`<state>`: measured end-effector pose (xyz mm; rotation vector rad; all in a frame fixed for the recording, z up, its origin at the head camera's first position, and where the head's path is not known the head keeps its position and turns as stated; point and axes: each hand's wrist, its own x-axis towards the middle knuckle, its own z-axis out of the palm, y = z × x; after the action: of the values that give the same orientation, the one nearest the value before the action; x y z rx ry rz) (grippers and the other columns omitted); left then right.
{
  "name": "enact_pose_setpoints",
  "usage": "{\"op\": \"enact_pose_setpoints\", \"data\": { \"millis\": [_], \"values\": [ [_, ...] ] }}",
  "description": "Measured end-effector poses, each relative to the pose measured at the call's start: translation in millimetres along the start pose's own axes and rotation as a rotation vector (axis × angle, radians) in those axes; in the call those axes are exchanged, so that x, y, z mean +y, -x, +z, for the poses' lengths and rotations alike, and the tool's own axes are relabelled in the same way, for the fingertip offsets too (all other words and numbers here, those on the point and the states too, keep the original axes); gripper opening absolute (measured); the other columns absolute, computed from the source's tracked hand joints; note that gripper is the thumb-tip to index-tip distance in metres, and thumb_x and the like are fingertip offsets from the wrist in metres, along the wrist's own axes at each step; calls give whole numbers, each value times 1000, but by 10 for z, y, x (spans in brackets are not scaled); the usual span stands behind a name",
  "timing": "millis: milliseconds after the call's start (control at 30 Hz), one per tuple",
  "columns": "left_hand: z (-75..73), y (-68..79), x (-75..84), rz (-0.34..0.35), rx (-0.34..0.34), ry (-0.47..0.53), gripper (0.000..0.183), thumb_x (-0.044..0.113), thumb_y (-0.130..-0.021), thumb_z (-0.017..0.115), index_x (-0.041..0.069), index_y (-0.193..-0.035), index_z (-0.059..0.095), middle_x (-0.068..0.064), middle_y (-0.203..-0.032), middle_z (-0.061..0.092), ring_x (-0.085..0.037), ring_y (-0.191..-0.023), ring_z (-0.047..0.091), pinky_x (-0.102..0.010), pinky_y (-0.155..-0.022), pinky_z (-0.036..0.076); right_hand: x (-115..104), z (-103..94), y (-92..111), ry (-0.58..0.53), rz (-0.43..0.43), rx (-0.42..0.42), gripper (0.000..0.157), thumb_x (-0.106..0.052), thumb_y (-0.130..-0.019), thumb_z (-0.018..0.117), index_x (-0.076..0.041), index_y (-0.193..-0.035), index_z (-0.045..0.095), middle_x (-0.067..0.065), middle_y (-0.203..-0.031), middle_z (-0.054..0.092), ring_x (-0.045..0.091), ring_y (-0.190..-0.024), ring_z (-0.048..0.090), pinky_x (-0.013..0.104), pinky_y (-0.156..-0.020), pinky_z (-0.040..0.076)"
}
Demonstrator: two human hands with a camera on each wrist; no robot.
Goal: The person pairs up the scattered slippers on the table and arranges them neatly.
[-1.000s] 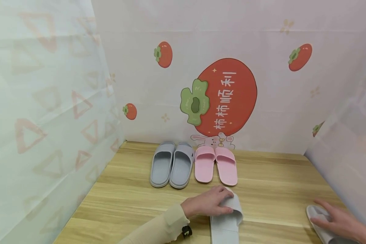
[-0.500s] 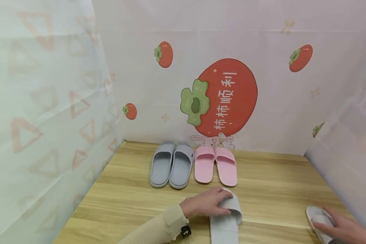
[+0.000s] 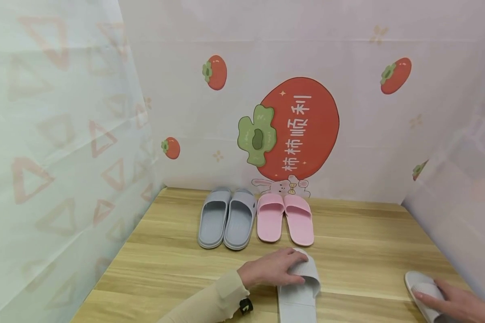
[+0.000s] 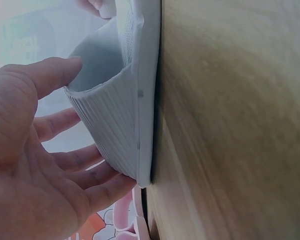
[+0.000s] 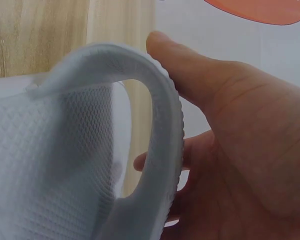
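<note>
A light grey slipper (image 3: 297,305) with a ribbed strap lies front centre on the wooden surface. My left hand (image 3: 272,268) grips its strap, thumb at the opening's edge and the other fingers along the outside, as the left wrist view shows. A matching light grey slipper (image 3: 421,287) lies at the front right, angled and partly cut off by the frame. My right hand (image 3: 458,301) holds it over the strap (image 5: 162,150), with the thumb on one side and the fingers on the other; some fingertips are hidden behind the strap.
A pair of blue-grey slippers (image 3: 239,224) and a pair of pink slippers (image 3: 271,224) stand side by side at the back. Behind them rises a white printed backdrop (image 3: 359,157). White sheets (image 3: 56,179) bound both sides of the wooden surface (image 3: 165,264).
My right hand has shifted slightly rightward and closed in around the right slipper's strap. The left hand and its slipper have hardly moved.
</note>
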<state>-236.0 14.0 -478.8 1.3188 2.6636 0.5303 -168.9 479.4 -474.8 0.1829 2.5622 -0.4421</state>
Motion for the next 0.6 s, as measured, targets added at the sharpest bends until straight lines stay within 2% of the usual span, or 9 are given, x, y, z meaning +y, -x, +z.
{"op": "enact_pose_setpoints", "data": {
  "millis": [133,367,600],
  "values": [
    [-12,2,6,3,-3,-1,53,48,-93,62,27,-140,48,4,-135,55,-3,-119,51,-17,-99,42,48,1,-32,8,5,-7,105,-69,-92,43,30,-126,35,48,-116,47,55,-103,54,59,-84,45],
    [-11,10,6,13,3,16,51,46,-93,62,25,-138,50,5,-133,56,-3,-120,51,-18,-100,42,41,11,-17,-19,-15,13,99,-66,-93,45,28,-125,38,44,-114,52,48,-100,58,57,-82,46],
    [-20,-7,3,23,10,16,51,46,-92,63,25,-137,51,4,-132,56,-3,-118,52,-17,-99,43,-136,-56,61,33,-98,94,98,-60,-96,44,32,-127,32,50,-121,46,60,-106,53,61,-84,46]
  ]
}}
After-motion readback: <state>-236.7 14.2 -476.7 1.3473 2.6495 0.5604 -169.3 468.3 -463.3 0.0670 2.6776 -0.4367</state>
